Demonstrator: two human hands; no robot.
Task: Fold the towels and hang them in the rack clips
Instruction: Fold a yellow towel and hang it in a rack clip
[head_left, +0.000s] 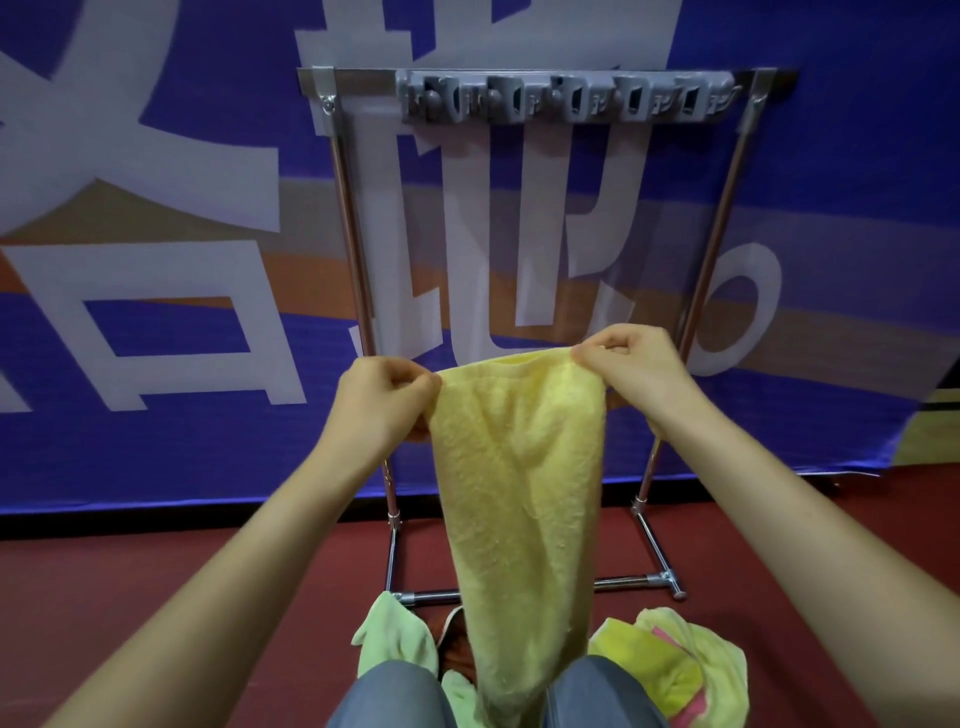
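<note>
Centre, yellow towel (519, 493): matt terry cloth with a rough, looped pile. Behind it, rack tubes (353, 244): polished, glossy metal. At 12 o'clock, clip strip (566, 98): matt grey plastic. At 8 o'clock, floor (156, 571): smooth, dull red surface. At 5 o'clock, heaped towels (717, 657): soft matt cloth.

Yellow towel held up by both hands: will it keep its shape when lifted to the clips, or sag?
Probably floppy: the yellow towel hangs limp in long folds from the left hand and right hand. Likely light, since pinches at two corners carry it. Its nubby pile looks grippy, so slipping seems unlikely.
</note>
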